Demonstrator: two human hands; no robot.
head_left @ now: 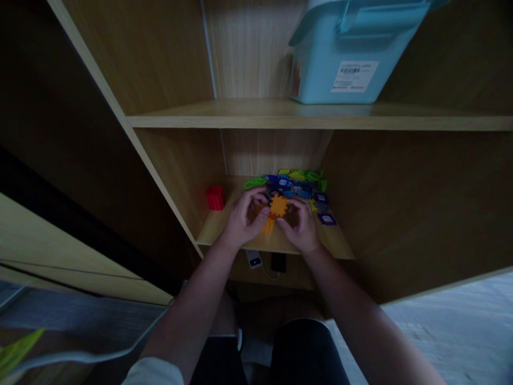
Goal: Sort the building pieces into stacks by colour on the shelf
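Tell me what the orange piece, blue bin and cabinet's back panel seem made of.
Orange piece: probably matte plastic, given even colour and notched edge.
Blue bin: likely smooth plastic, with soft sheen, flared rim.
Back panel: perhaps wood or laminate, matte; streaky grain shows.

Seemingly a home, wooden shelves (pixel 240 122), colourful toy pieces (pixel 296 189), blue storage bin (pixel 352 51)

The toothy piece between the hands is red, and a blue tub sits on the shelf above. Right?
Not quite: the toothy piece between the left hand and right hand is orange, as the head view shows. The blue tub does sit above.
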